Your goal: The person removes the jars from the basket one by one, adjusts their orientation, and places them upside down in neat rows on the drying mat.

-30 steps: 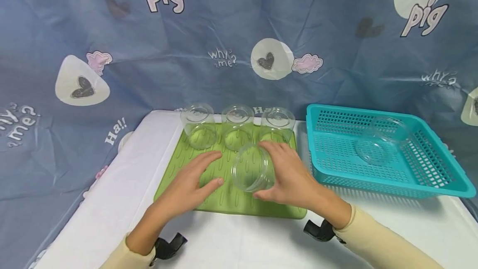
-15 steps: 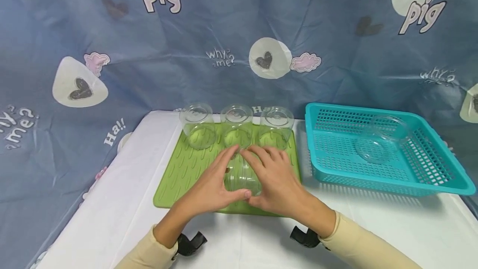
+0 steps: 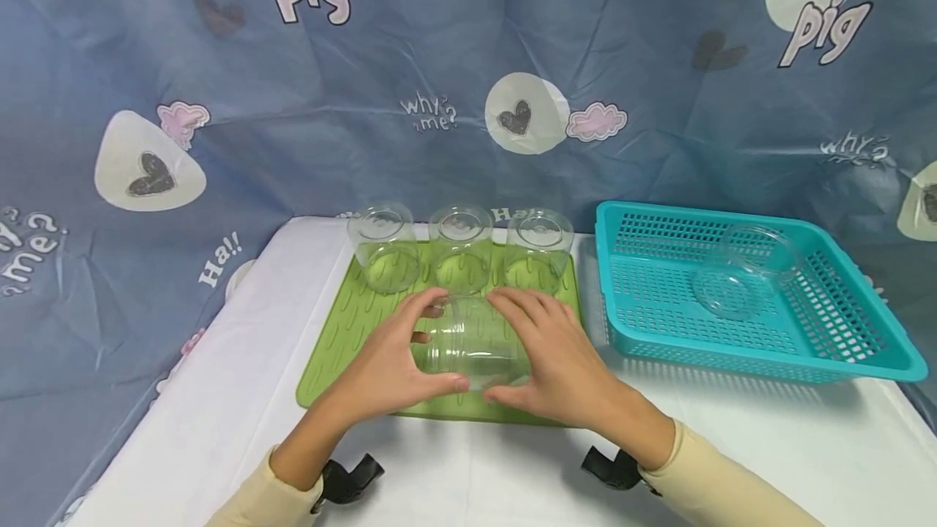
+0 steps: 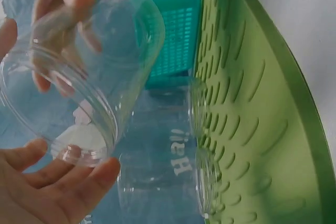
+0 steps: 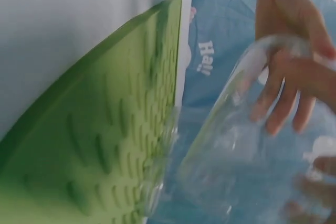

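Note:
A clear jar (image 3: pixel 474 341) lies sideways in the air over the green ribbed mat (image 3: pixel 338 358), its ringed mouth to the left. My left hand (image 3: pixel 386 363) holds it at the mouth end, fingers behind and thumb in front. My right hand (image 3: pixel 558 358) grips the body nearer the base. In the left wrist view, the fingertips (image 4: pixel 107 169) touch the jar's rim. The right wrist view shows the jar (image 5: pixel 236 145) blurred, with the left hand (image 5: pixel 286 19) beyond it. Three similar jars stand mouth down along the mat's back edge, the leftmost jar (image 3: pixel 384 249) among them.
A turquoise perforated basket (image 3: pixel 703 352) stands right of the mat, with clear jars (image 3: pixel 725 291) lying inside. White cloth (image 3: pixel 468 470) covers the table. A blue printed sheet (image 3: pixel 366 161) hangs behind.
The left hand has moved right and taken hold of the jar's mouth end. The jar, held by the right hand alone earlier, is now between both hands and turned more sideways.

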{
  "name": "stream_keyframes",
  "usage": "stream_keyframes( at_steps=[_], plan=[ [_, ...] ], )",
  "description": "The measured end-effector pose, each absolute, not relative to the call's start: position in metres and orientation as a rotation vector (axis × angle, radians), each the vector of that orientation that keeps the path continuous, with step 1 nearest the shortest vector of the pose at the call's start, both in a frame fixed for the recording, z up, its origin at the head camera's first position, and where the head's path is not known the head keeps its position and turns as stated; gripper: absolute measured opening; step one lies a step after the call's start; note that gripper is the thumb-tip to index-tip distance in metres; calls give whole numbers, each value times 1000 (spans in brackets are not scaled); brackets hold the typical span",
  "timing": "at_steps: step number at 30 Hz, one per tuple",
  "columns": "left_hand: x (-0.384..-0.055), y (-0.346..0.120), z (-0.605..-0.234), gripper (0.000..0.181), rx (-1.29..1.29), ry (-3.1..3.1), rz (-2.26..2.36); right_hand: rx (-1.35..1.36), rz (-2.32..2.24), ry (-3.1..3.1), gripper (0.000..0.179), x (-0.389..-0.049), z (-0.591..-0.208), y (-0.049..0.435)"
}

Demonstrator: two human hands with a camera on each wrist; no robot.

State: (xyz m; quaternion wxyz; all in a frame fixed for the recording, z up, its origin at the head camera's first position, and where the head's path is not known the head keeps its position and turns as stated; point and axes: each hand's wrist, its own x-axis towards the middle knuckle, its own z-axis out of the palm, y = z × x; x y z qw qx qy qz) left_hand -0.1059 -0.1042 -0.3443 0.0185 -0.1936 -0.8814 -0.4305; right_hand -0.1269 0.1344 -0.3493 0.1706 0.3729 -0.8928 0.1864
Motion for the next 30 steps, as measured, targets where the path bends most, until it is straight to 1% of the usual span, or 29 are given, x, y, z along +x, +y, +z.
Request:
stream_keyframes(
  at_steps=[6, 10, 13, 15, 19, 22, 26, 30],
  plan=[
    [-100, -118, -344, 96, -661, -2679, -1443, 1112, 827, -2527, 111, -125, -357, 151],
    [-98, -128, -344, 93, -649, -2653, -1577, 1118, 1078, -2564, 122, -125, -364, 158],
    [-99, -134, -345, 89, -704, -2594, -1718, 1152, 1250, -2551, 131, -125, -370, 162],
    [-99, -136, -348, 87, -754, -2554, -1796, 1213, 1383, -2479, 134, -124, -374, 162],
    [-98, -134, -352, 86, -784, -2516, -1866, 1300, 1668, -2297, 124, -123, -377, 158],
    [-95, -134, -353, 85, -771, -2506, -1898, 1322, 1772, -2202, 118, -124, -377, 156],
    [-89, -137, -356, 86, -777, -2534, -1880, 1341, 1783, -2161, 116, -123, -378, 154],
    [-83, -144, -361, 87, -815, -2619, -1627, 1340, 1723, -2194, 116, -121, -376, 155]
  ],
)
